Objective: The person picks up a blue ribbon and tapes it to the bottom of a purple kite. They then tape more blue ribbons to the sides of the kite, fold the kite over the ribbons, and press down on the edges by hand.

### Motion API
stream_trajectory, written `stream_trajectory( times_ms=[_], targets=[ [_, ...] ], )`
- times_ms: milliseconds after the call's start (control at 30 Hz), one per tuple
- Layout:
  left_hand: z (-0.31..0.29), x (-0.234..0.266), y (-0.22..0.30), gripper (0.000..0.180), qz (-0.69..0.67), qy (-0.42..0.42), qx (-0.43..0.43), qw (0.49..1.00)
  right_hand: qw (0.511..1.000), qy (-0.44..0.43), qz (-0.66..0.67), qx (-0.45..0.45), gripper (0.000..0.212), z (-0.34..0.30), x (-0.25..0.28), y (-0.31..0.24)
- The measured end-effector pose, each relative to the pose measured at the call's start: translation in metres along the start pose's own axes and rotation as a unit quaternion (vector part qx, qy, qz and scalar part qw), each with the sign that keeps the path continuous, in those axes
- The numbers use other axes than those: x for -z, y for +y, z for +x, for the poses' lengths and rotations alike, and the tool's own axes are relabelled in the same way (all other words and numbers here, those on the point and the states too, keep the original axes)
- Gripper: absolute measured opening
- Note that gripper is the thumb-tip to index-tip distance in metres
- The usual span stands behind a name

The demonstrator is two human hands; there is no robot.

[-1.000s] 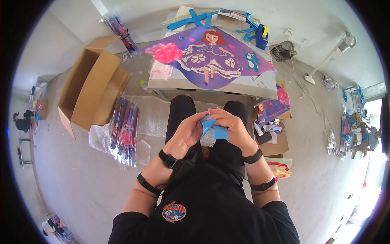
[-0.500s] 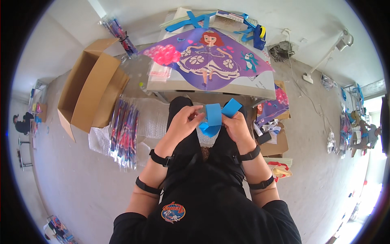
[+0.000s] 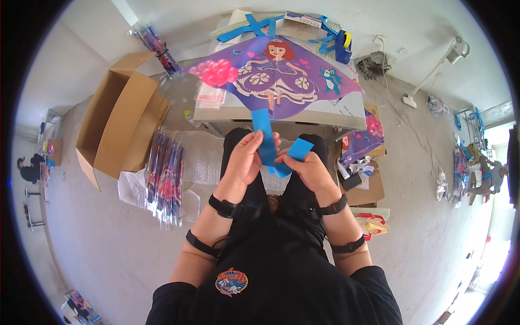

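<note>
Above my lap, both hands hold a blue ribbon [image 3: 261, 122] that looks like thin film or cloth. My left hand [image 3: 246, 160] pinches one length of it, whose end sticks up toward the table. Closed around the other part is my right hand [image 3: 314, 173], with a flat end showing above the thumb. Between the hands the ribbon dips in a fold, partly hidden by fingers. Just beyond lies a purple kite [image 3: 330, 99] printed with a red-haired figure in a gown, spread over the table [image 3: 230, 115].
More blue ribbons [image 3: 254, 26] and a blue tape dispenser [image 3: 343, 47] lie at the table's far side. An open cardboard box [image 3: 122, 122] stands left, near bundled wrapped kites [image 3: 165, 176] on bubble wrap. Another box [image 3: 372, 192] with packaging sits right. A cable [image 3: 403, 116] trails over the floor.
My left hand has closed on the ribbon and turned its length upright; before, the ribbon curved in a loop beside those fingers. My right hand keeps its hold, slightly lower.
</note>
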State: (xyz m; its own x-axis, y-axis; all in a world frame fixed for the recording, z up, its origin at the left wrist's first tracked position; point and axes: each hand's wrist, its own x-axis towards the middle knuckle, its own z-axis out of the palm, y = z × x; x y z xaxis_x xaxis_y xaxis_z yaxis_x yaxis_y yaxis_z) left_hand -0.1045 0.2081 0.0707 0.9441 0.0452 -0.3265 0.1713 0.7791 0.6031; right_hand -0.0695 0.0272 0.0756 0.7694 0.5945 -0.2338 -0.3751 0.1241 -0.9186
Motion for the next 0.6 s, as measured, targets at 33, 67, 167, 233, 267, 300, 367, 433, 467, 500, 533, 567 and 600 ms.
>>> stream_trajectory(
  times_ms=[33,67,167,233,267,300,367,433,467,500,533,567,600],
  targets=[
    [0.003,0.005,0.002,0.023,-0.007,0.011,-0.018,1.000,1.000,0.002,0.001,0.000,0.016,-0.001,0.005,0.002],
    [0.005,0.010,0.006,0.019,0.002,0.042,-0.026,0.999,1.000,0.014,-0.010,0.004,0.015,-0.001,0.014,0.006],
    [0.012,0.038,0.019,0.016,0.077,0.112,-0.047,0.990,0.999,0.032,0.005,-0.019,0.014,-0.005,0.035,0.008],
    [0.023,0.056,0.017,0.015,0.132,0.127,-0.043,0.982,0.998,0.063,0.015,-0.027,0.016,-0.001,0.045,0.008],
    [0.028,0.058,0.016,0.015,0.187,0.137,-0.039,0.972,0.997,0.065,0.016,-0.029,0.016,0.005,0.051,0.017],
    [0.036,0.057,0.010,0.016,0.215,0.142,-0.015,0.966,0.995,0.097,0.022,-0.010,0.017,0.015,0.059,0.030],
    [0.052,0.065,-0.005,0.016,0.235,0.136,-0.005,0.962,0.985,0.171,0.001,0.012,0.013,0.033,0.056,0.039],
    [0.073,0.074,-0.025,0.016,0.277,0.130,0.006,0.952,0.983,0.183,-0.013,0.007,0.012,0.056,0.058,0.060],
    [0.084,0.081,-0.033,0.016,0.277,0.133,0.008,0.952,0.981,0.191,-0.027,0.004,0.011,0.070,0.063,0.075],
    [0.097,0.088,-0.042,0.016,0.319,0.155,0.002,0.935,0.981,0.193,-0.019,-0.010,0.014,0.084,0.070,0.091],
    [0.108,0.098,-0.048,0.016,0.360,0.180,-0.004,0.915,0.981,0.191,-0.018,-0.014,0.014,0.096,0.075,0.103],
    [0.118,0.108,-0.056,0.021,0.370,0.177,0.003,0.912,0.977,0.195,-0.064,-0.051,0.015,0.106,0.080,0.109],
    [0.130,0.119,-0.062,0.021,0.370,0.178,0.005,0.912,0.970,0.196,-0.110,-0.088,0.016,0.115,0.085,0.115]
  ],
)
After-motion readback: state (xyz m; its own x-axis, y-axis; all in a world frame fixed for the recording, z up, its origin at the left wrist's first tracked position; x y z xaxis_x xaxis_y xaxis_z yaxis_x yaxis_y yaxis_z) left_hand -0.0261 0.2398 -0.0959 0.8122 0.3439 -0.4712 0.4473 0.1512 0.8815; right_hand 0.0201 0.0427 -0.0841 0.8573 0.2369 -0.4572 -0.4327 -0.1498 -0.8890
